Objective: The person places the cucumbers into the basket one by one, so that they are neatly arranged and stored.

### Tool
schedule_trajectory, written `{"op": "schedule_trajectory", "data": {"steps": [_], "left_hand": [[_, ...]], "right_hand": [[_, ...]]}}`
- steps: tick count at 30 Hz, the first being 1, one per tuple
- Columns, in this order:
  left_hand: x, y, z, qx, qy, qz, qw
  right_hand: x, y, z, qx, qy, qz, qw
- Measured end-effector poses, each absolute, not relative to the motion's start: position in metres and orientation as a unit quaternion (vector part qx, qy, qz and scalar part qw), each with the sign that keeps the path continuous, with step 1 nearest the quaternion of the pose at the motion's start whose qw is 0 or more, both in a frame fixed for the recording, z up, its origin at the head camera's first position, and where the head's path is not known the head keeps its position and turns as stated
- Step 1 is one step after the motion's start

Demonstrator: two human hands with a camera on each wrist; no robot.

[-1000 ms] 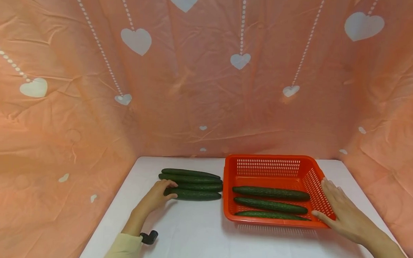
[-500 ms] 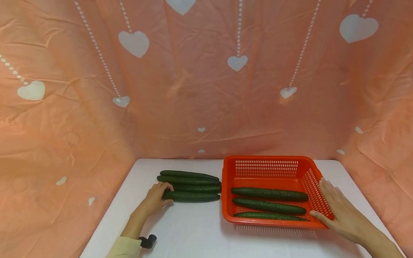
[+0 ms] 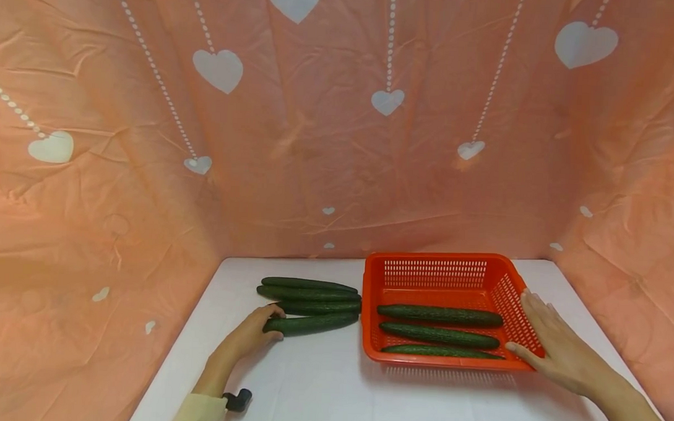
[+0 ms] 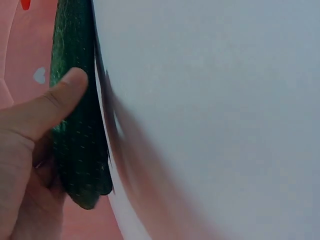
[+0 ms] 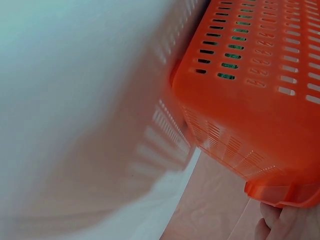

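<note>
At the left of the table, my left hand [image 3: 253, 329] pinches the left end of a dark green cucumber [image 3: 316, 323] between thumb and fingers. In the left wrist view the thumb [image 4: 67, 90] lies across this cucumber [image 4: 75, 145]. Its left end is angled away from the other cucumbers [image 3: 306, 293], which lie side by side just behind. Beside them stands a red plastic basket [image 3: 370, 338], holding three cucumbers [image 3: 440, 314]. My right hand [image 3: 563, 351] rests with straight fingers against the basket's right side, near the front corner. In the right wrist view, fingertips [image 5: 270, 215] show at the rim.
A white cloth covers the table [image 3: 308, 389]. Orange-pink curtains [image 3: 294, 172] with white hearts enclose it at the back and both sides. A black camera mount [image 3: 238, 400] sits on the left wrist.
My left hand has drawn the nearest cucumber's left end toward the front, opening a gap between it and the others. The right hand and the basket hold their place.
</note>
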State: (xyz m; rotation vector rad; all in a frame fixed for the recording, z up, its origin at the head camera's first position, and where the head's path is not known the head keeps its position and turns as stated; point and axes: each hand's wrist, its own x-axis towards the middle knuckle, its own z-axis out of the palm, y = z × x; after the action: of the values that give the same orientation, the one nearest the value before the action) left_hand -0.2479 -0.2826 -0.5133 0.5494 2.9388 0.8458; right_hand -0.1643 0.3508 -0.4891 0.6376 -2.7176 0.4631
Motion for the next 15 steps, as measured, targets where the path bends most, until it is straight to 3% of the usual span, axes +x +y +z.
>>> {"op": "schedule_trajectory", "data": {"steps": [15], "left_hand": [[-0.223,-0.289,-0.496,0.216,0.929,0.298,-0.033]], "right_hand": [[-0.165,0.352,-0.49,0.224,-0.948,0.161,0.158]]}}
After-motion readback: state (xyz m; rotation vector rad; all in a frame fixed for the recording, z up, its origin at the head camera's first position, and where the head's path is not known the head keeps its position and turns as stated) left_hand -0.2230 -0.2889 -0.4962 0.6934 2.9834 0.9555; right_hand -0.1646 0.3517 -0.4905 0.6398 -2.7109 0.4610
